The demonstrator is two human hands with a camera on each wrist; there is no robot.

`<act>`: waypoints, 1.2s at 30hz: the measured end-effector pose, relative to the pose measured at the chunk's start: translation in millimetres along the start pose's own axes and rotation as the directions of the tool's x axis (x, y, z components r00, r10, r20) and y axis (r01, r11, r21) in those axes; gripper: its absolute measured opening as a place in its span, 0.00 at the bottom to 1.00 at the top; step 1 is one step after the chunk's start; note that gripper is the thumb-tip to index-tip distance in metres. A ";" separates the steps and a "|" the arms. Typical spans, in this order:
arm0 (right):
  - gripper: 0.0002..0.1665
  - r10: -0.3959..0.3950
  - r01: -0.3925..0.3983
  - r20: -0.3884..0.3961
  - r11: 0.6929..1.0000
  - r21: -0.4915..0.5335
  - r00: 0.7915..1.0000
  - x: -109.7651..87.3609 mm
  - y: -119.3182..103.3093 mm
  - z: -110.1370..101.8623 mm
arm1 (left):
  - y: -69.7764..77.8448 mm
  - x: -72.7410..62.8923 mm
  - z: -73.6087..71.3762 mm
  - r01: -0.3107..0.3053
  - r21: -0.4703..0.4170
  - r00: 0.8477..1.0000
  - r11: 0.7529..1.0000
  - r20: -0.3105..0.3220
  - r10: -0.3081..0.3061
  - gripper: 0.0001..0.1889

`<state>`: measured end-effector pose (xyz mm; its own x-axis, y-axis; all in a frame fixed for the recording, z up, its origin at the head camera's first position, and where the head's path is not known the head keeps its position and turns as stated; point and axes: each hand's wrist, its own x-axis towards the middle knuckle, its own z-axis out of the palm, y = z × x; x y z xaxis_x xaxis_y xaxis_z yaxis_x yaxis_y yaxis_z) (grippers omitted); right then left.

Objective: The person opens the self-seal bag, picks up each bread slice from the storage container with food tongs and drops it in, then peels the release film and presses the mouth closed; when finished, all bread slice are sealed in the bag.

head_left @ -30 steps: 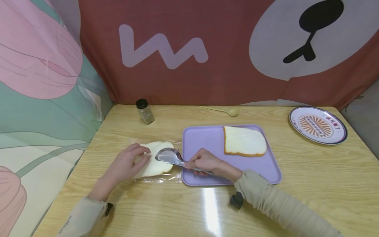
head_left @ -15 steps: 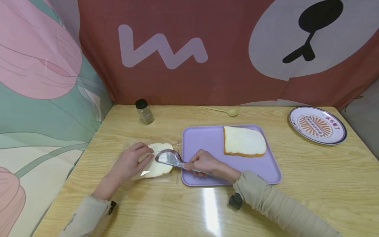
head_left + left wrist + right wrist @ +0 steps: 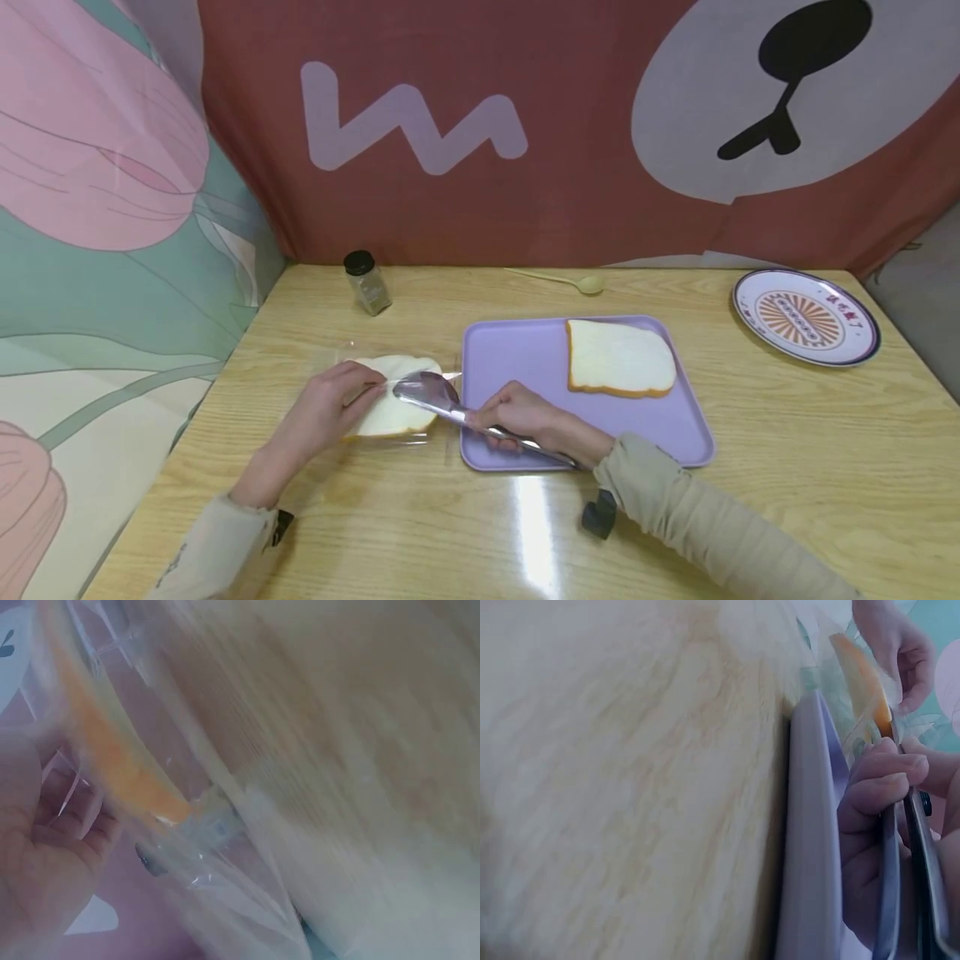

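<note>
My left hand [image 3: 322,412] pinches the clear plastic bag [image 3: 442,446] at the left, thumb and fingers together over its upper side. Inside the bag lies a white bread slice [image 3: 397,422]; its orange crust [image 3: 124,761] shows through the film in the left wrist view. My right hand [image 3: 521,414] grips metal tongs [image 3: 450,410] by their arms, above the lilac tray [image 3: 510,350]. The tongs' broad head reaches left over the slice, close to my left fingertips. In the right wrist view, both arms of the tongs [image 3: 889,885] run through the curled fingers.
Another bread slice [image 3: 621,358] lies on the tray's right half. Behind stand a black-capped spice jar [image 3: 367,285] and a pale yellow spoon [image 3: 585,284]. A patterned plate [image 3: 806,317] sits at the back right of the wooden table [image 3: 787,442]. A printed curtain [image 3: 480,208] hangs behind.
The left hand has moved slightly, lifting the bag's film, and the slice in it has shifted a little. The tongs' head has tilted; the right hand stays nearly in place.
</note>
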<state>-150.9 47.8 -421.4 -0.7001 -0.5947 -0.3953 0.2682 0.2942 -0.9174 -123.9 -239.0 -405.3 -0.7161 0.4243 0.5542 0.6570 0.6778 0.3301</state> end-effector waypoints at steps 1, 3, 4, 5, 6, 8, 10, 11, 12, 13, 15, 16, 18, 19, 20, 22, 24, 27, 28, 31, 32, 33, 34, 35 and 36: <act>0.15 0.005 -0.005 0.006 1.000 0.022 1.000 -0.1 -0.1 0.3 | 0.1 -0.2 0.2 -0.005 -0.007 1.000 1.000 -0.009 0.005 0.10; 0.16 0.013 -0.014 0.012 0.998 0.053 1.000 -0.4 -0.5 1.4 | -0.4 -0.8 0.9 -0.012 -0.017 1.000 1.000 -0.025 0.012 0.10; 0.16 0.014 -0.014 0.012 0.998 0.065 1.000 -0.5 -0.5 2.2 | -0.6 -1.0 1.2 -0.015 -0.020 0.999 1.000 -0.032 0.015 0.10; 0.16 0.013 -0.014 0.013 0.997 0.074 1.000 -0.6 -0.4 3.1 | -0.8 -1.3 1.5 -0.016 -0.026 0.999 1.000 -0.037 0.015 0.10; 0.16 0.013 -0.014 0.013 0.997 0.080 1.000 -0.8 -0.3 4.1 | -1.3 -1.7 1.9 -0.016 -0.032 0.999 0.999 -0.042 0.014 0.10; 0.16 0.005 -0.006 0.008 0.997 0.081 1.000 -1.0 0.6 6.4 | -2.0 -2.8 3.0 -0.017 -0.039 0.999 0.999 -0.052 0.015 0.11; 0.15 0.001 0.000 -0.005 0.997 0.080 1.000 -1.4 1.5 8.8 | -2.4 -4.0 3.9 -0.021 -0.046 0.998 0.999 -0.063 0.019 0.11; 0.15 -0.001 0.003 -0.014 0.997 0.073 1.000 -1.6 1.9 9.9 | -2.4 -4.6 4.3 -0.021 -0.048 0.998 0.999 -0.067 0.018 0.11; 0.15 -0.007 0.009 -0.026 0.998 0.067 1.000 -1.9 2.2 11.0 | -2.5 -5.0 4.7 -0.024 -0.047 0.997 0.999 -0.073 0.020 0.11; 0.14 -0.010 0.013 -0.039 0.998 0.062 0.999 -2.0 2.6 12.1 | -2.2 -5.2 4.9 -0.024 -0.045 0.997 0.999 -0.077 0.020 0.12; 0.13 -0.016 0.019 -0.071 0.999 0.045 0.997 -2.3 2.7 14.0 | -1.5 -4.8 5.0 -0.017 -0.040 0.996 0.999 -0.090 0.014 0.12; 0.12 -0.021 0.024 -0.088 0.999 0.028 0.996 -2.7 2.4 15.0 | -1.0 -4.0 4.9 -0.011 -0.036 0.995 0.999 -0.100 0.008 0.12; 0.11 -0.029 0.029 -0.121 1.000 -0.008 0.992 -3.4 1.8 17.1 | -0.1 -1.8 4.7 0.000 -0.031 0.993 1.000 -0.119 -0.003 0.12; 0.11 -0.031 0.028 -0.137 0.999 -0.026 0.990 -3.7 1.3 18.0 | 0.3 -0.5 4.8 0.005 -0.029 0.992 1.000 -0.124 -0.008 0.11; 0.11 -0.033 0.027 -0.148 0.999 -0.043 0.988 -4.2 0.6 18.8 | 0.6 0.5 4.9 0.009 -0.030 0.992 1.000 -0.125 -0.012 0.11; 0.11 -0.037 0.026 -0.160 0.997 -0.070 0.986 -5.2 -0.6 20.1 | 1.0 1.6 5.4 0.021 -0.036 0.993 0.999 -0.114 -0.025 0.10; 0.11 -0.044 0.033 -0.152 0.997 -0.073 0.987 -5.6 -1.1 20.3 | 1.1 0.9 6.0 0.036 -0.049 0.995 0.998 -0.088 -0.041 0.10; 0.12 -0.061 0.053 -0.118 0.997 -0.064 0.991 -6.2 -0.7 19.1 | 0.8 -1.8 6.9 0.063 -0.062 0.996 0.996 -0.059 -0.066 0.10; 0.13 -0.068 0.063 -0.104 0.996 -0.056 0.992 -6.3 -0.3 18.4 | 0.7 -2.5 7.0 0.065 -0.066 0.996 0.996 -0.057 -0.068 0.10; 0.15 -0.083 0.081 -0.064 0.996 -0.030 0.995 -6.0 1.4 16.1 | 0.7 -2.9 7.1 0.051 -0.068 0.996 0.996 -0.064 -0.055 0.11; 0.15 -0.086 0.085 -0.055 0.996 -0.022 0.995 -5.7 2.2 15.4 | 0.8 -2.7 7.1 0.043 -0.068 0.996 0.997 -0.069 -0.047 0.11; 0.15 -0.089 0.088 -0.049 0.996 -0.020 0.995 -5.3 2.7 14.8 | 1.0 -2.4 7.0 0.034 -0.067 0.996 0.997 -0.076 -0.040 0.11; 0.15 -0.090 0.089 -0.045 0.996 -0.017 0.995 -5.1 3.0 14.2 | 1.6 -2.0 6.7 0.028 -0.066 0.996 0.997 -0.084 -0.034 0.11; 0.15 -0.088 0.088 -0.045 0.996 -0.015 0.995 -4.7 3.4 13.7 | 2.2 -1.6 6.4 0.025 -0.063 0.995 0.998 -0.092 -0.031 0.11; 0.14 -0.087 0.086 -0.049 0.996 -0.025 0.995 -4.4 3.6 13.4 | 2.9 -1.3 6.0 0.020 -0.061 0.995 0.998 -0.100 -0.026 0.12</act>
<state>-138.0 41.4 -423.6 -0.7526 -0.5802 -0.3114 0.1907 0.2606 -0.9464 -122.5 -234.0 -409.6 -0.7057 0.3445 0.6191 0.6559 0.6481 0.3869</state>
